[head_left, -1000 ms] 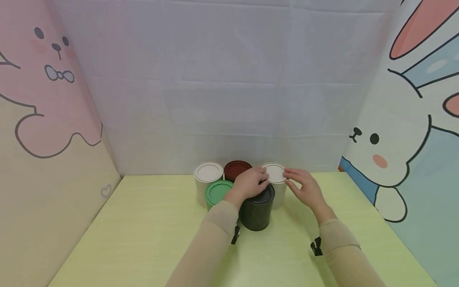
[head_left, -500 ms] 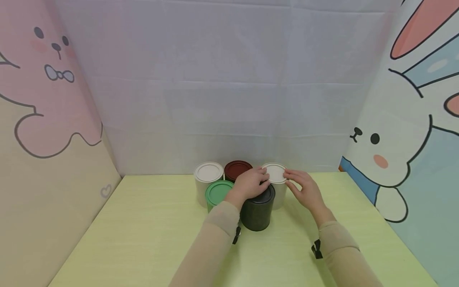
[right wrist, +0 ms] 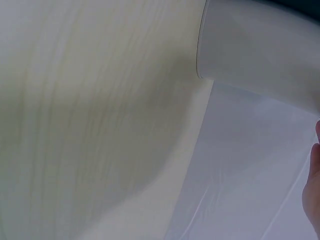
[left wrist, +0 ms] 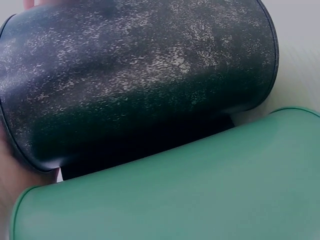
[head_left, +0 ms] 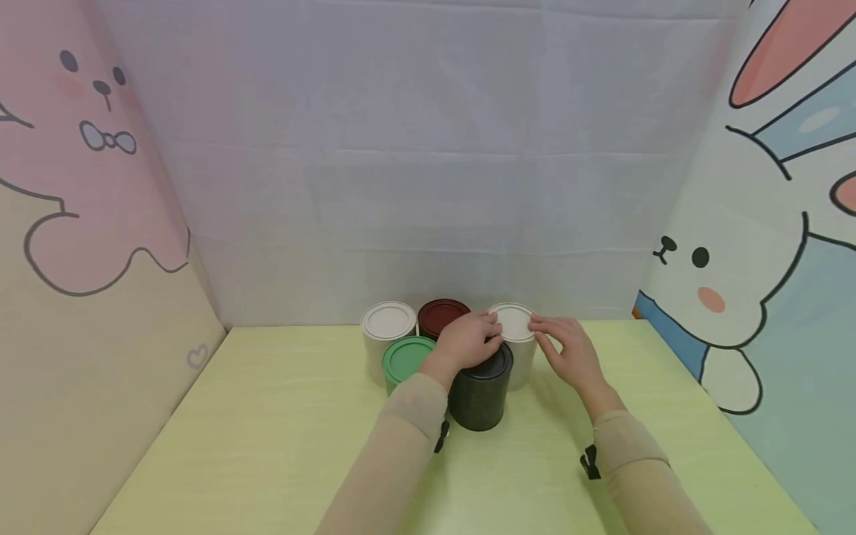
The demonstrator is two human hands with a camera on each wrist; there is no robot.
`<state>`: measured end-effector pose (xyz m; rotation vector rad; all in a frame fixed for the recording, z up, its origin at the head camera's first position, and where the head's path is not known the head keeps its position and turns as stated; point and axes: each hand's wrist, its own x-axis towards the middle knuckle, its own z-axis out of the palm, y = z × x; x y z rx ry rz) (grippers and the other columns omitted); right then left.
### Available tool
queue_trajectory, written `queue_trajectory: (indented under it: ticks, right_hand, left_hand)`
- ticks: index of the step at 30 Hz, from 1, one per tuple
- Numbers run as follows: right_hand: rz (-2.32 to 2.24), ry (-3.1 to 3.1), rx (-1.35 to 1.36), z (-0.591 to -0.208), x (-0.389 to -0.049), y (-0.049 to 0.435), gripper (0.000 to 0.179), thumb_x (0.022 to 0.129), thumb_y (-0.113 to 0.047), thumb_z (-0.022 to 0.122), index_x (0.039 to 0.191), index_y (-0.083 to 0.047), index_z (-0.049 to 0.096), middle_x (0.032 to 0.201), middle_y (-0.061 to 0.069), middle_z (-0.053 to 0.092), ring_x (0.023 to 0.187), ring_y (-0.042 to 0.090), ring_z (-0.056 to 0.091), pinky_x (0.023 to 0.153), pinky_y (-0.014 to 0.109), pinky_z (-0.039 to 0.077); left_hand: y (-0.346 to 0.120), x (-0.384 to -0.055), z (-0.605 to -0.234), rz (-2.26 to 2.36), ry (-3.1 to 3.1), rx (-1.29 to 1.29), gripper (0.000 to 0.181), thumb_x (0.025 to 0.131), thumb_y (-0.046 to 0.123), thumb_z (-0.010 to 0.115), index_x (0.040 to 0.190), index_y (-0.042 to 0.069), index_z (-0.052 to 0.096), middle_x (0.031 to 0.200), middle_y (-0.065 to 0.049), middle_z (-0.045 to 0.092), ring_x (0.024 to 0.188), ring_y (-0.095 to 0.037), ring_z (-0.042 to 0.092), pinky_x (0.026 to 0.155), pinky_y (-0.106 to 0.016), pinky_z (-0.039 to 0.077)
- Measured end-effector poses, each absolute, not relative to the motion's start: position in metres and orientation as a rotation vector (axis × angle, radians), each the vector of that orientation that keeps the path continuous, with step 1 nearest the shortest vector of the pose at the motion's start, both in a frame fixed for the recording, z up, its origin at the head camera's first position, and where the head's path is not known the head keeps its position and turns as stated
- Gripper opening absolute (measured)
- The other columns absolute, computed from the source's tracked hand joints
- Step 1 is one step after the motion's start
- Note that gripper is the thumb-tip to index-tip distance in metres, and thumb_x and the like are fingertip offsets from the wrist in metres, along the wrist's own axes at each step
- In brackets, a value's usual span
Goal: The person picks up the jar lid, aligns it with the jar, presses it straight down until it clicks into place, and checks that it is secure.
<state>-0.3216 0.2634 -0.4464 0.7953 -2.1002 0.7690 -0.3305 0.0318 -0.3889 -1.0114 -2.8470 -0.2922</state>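
Two hands meet at the lid of a white lidded can [head_left: 515, 321] at the right of a cluster. My left hand [head_left: 470, 338] reaches across a black can [head_left: 478, 401], its fingertips touching the white lid's left rim. At the opposite rim, the fingertips and thumb of my right hand [head_left: 574, 355] touch the white can with fairly straight fingers. The left wrist view is filled by the black can [left wrist: 140, 65] and a green can [left wrist: 175, 200]. Only the white can's side [right wrist: 260, 50] and part of the right hand [right wrist: 312, 185] show in the right wrist view.
Left of the hands stand a second white can [head_left: 388, 321], a dark red can [head_left: 441, 315] and the green can [head_left: 406, 360]. All are on a pale yellow-green table [head_left: 287, 446]. A white cloth backdrop [head_left: 414, 186] rises behind, with cartoon-printed panels at both sides.
Almost nothing differs: both hands stay at the white can's rim and the cans keep their places. The head view has shifted very slightly.
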Motion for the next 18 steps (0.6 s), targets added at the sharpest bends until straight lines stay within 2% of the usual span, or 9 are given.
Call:
queue_trajectory:
  ticks: [7,18]
  right_hand:
    - [0.751,-2.131,0.76,-0.437,-0.324,0.26,0.016,0.082,0.004,0.074,0.098,0.002,0.076,0.108,0.019,0.071,0.098,0.04,0.06,0.089,0.051,0.043]
    - [0.736,-2.304,0.807,-0.429,-0.332,0.261,0.028,0.088,-0.002,0.069,0.116,0.004,0.071,0.125,0.02,0.065,0.114,0.042,0.054,0.098,0.056,0.04]
  left_hand:
    - [0.03,-0.33,-0.388,-0.286,-2.856,-1.015,0.035,0.105,0.031,0.05,0.137,0.024,0.063,0.149,-0.001,0.047,0.141,-0.015,0.038,0.113,-0.029,0.032]
    - [0.03,-0.328,-0.386,-0.27,-2.843,-1.03,0.034,0.105,0.031,0.05,0.136,0.023,0.064,0.149,-0.001,0.048,0.14,-0.016,0.039,0.112,-0.03,0.034]
